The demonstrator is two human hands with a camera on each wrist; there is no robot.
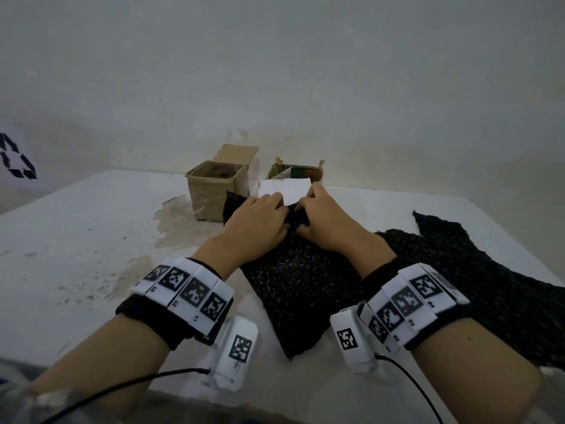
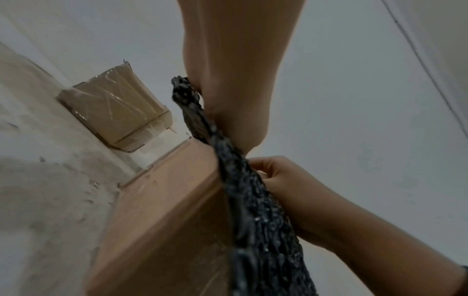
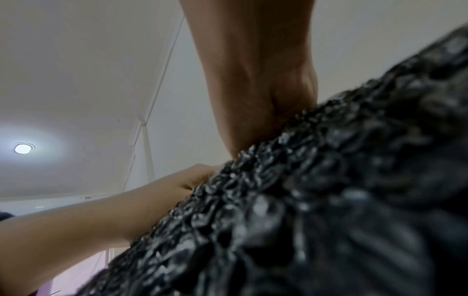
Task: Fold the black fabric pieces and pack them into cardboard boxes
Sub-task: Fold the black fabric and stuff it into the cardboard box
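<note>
A folded black knitted fabric piece (image 1: 299, 289) lies on the white table in front of me. My left hand (image 1: 260, 221) and right hand (image 1: 327, 218) meet at its far end, where their curled fingers pinch the bunched edge. In the left wrist view the fabric (image 2: 253, 210) drapes over a brown cardboard box (image 2: 164, 220), and the right hand (image 2: 278, 180) grips it from the side. The right wrist view is mostly filled by fabric (image 3: 303, 200), with the left hand (image 3: 177, 184) on its edge. More black fabric (image 1: 458, 264) lies spread out to the right.
An open, taped cardboard box (image 1: 214, 191) stands just left of the hands. Behind them is a second box (image 1: 295, 171) with coloured contents. A white flat surface (image 1: 284, 188) lies right beyond the fingertips. The table (image 1: 76, 240) is stained at left, and a wall is close behind.
</note>
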